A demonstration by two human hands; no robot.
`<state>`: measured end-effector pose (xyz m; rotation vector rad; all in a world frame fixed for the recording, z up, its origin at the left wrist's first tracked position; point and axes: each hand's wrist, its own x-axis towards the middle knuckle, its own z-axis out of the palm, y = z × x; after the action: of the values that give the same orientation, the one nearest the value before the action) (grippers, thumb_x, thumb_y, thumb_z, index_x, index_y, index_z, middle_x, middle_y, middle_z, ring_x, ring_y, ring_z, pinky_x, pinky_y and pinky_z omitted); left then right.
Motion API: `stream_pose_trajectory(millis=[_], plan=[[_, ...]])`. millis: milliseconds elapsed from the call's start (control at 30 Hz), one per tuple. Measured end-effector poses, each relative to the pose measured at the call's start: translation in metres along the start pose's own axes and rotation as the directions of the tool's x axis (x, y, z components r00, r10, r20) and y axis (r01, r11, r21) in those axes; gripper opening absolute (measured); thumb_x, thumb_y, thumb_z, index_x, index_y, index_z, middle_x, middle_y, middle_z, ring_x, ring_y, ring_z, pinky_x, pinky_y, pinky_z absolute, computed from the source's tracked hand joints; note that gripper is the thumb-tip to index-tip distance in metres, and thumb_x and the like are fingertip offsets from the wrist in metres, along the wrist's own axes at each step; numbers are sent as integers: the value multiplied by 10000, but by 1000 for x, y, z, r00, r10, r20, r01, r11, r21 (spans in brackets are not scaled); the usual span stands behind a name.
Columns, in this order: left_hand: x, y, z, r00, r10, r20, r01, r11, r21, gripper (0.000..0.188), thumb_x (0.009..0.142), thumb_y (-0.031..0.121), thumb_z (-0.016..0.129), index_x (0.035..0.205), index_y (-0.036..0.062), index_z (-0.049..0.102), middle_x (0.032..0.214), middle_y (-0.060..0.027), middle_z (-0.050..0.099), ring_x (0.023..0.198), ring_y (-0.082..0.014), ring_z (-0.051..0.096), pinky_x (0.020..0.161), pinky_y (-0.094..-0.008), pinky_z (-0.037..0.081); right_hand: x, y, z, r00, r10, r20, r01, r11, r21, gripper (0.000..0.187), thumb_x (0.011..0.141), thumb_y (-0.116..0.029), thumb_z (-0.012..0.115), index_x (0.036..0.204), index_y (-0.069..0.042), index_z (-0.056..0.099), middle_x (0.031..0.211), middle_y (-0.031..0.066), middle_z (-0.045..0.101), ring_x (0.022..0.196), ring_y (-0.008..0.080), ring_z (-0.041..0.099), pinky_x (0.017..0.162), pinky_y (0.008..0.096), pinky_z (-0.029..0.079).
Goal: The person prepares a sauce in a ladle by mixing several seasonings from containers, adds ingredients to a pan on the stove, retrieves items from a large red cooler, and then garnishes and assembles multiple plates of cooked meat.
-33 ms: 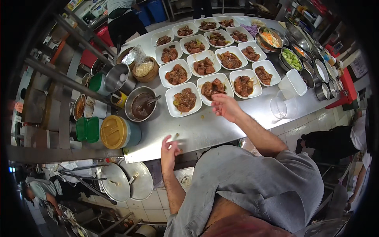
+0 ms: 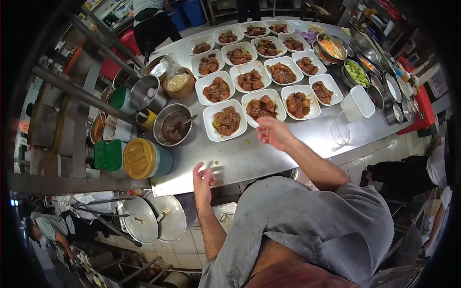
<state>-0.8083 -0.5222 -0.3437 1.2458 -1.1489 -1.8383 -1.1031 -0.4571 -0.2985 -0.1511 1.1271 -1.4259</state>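
Several square white bowls (image 2: 225,135) of brown stewed meat in sauce stand in rows on a steel table (image 2: 192,168). My right hand (image 2: 273,134) hovers by the near edge of a front-row bowl (image 2: 283,114), its fingers loosely bent and apart, with nothing seen in them. Whether it touches the rim I cannot tell. Over the table's near edge, my left hand (image 2: 203,181) is held up with fingers spread and holds nothing. A steel bowl of brown sauce (image 2: 174,129) with a spoon (image 2: 188,120) in it stands to the left.
At left are a yellow-lidded tub (image 2: 139,158), a steel pot with eggs (image 2: 147,91) and a bamboo basket (image 2: 178,85). To the right stand a clear plastic container (image 2: 345,132), a white tub (image 2: 359,103) and bowls of cut vegetables (image 2: 355,72). Other people (image 2: 408,170) stand nearby.
My left hand has moved slightly left. My right hand stays by the same bowl, almost unmoved. The table and its bowls sit slightly higher and further right in the picture.
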Motion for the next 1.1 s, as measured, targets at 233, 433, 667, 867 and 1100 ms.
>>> stream_pose_trajectory(millis=[233,433,667,867,1100], plan=[[60,13,-20,990,-80,-114,6,842,-539,362,851,242,557,1113,53,393,967,-116,533,792,-203,534,583,-267,430,33,68,27,955,288,76,-289,957,15,251,854,-173,502,1053,-56,403,877,107,491,642,208,555,499,303,451],[115,7,-20,985,-60,-159,-63,738,-672,312,853,212,542,1050,40,371,976,-150,535,835,-251,562,609,-314,473,64,74,38,971,223,-81,-218,974,65,294,888,-212,461,1092,-21,369,946,139,438,689,250,568,515,343,472],[130,22,-12,967,33,-252,-183,778,-601,262,861,162,508,1034,41,353,941,-164,545,793,-253,580,613,-335,489,74,78,45,977,132,-166,-142,989,-50,258,914,-186,397,1089,1,366,889,134,483,667,239,570,521,350,482],[138,30,-9,953,52,-299,-219,800,-558,204,875,129,461,1031,28,376,902,-161,550,789,-241,583,625,-326,498,90,87,40,979,185,-85,-188,981,-37,244,915,-189,397,1088,-18,381,883,131,504,664,229,568,521,347,482],[124,32,-9,940,31,-341,-223,810,-542,246,879,196,509,1021,18,415,908,-136,545,787,-225,568,615,-311,489,71,70,50,906,409,106,-354,872,-339,281,887,-222,474,1066,-12,426,797,117,548,597,204,570,459,316,464]])
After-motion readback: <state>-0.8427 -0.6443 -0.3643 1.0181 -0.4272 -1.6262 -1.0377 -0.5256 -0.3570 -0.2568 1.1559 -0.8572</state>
